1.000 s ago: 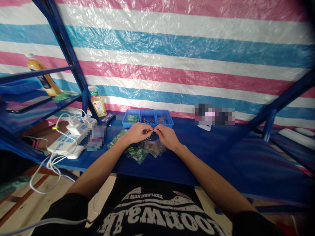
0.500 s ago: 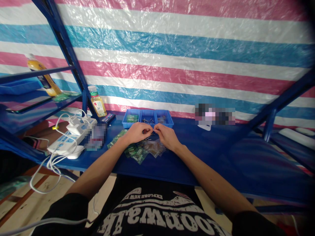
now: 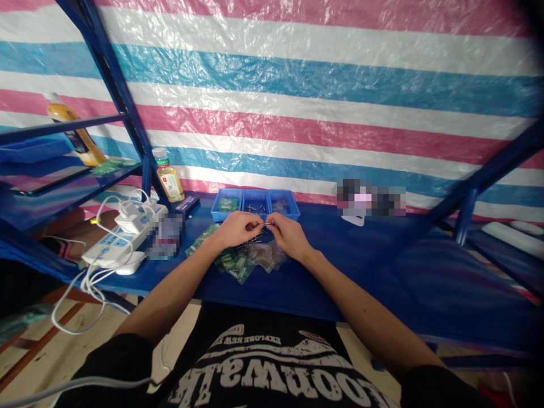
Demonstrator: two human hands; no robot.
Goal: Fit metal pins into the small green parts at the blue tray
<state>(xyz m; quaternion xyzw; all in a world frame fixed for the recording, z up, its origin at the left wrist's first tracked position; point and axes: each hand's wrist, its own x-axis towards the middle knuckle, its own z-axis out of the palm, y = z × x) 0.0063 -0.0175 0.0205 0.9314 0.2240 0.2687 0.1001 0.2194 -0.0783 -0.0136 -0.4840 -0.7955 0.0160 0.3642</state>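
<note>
My left hand [image 3: 238, 228] and my right hand [image 3: 288, 233] meet above the bench, both closed in a pinch. Between their fingertips is a thin, shiny metal piece [image 3: 267, 224], which looks like a small screw; its ends are hidden by the fingers. Below the hands lie loose dark metal screws [image 3: 251, 243]. Small green packets [image 3: 238, 266] spread beneath my left wrist, and clear bags with brownish pieces [image 3: 267, 256] sit beside them. Just behind my hands stands a blue three-part tray [image 3: 293, 211], with green packets, loose screws and clear bags in its compartments.
A white power strip [image 3: 104, 249] with tangled cables lies on the left of the blue bench [image 3: 340, 272]. Behind it stand a small bottle [image 3: 170, 180] and a dark box [image 3: 188, 206]. Blue posts [image 3: 467, 215] rise on both sides, before a striped sheet [image 3: 297, 102].
The fingertips have parted slightly, and the thin metal piece now shows between them. Everything else looks the same.
</note>
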